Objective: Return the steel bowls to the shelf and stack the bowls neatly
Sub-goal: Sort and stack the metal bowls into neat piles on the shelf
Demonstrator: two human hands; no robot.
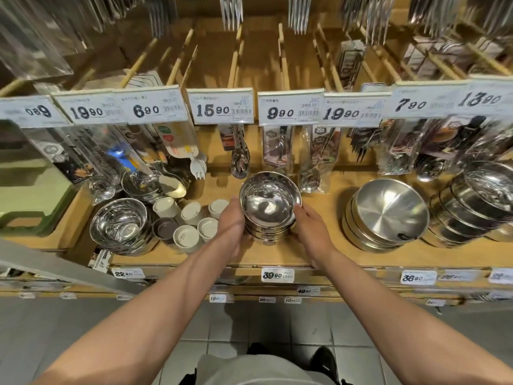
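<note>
Steel bowls (268, 209), round, mirror-bright, nested in a stack on the wooden shelf (319, 254), lower ones half hidden behind left hand (232, 227) and right hand (310, 229) clasping its sides.

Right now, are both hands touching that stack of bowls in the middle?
Touching. The head view shows the left hand pressed against the bowl stack's left side and the right hand against its right, with no gap.
</note>
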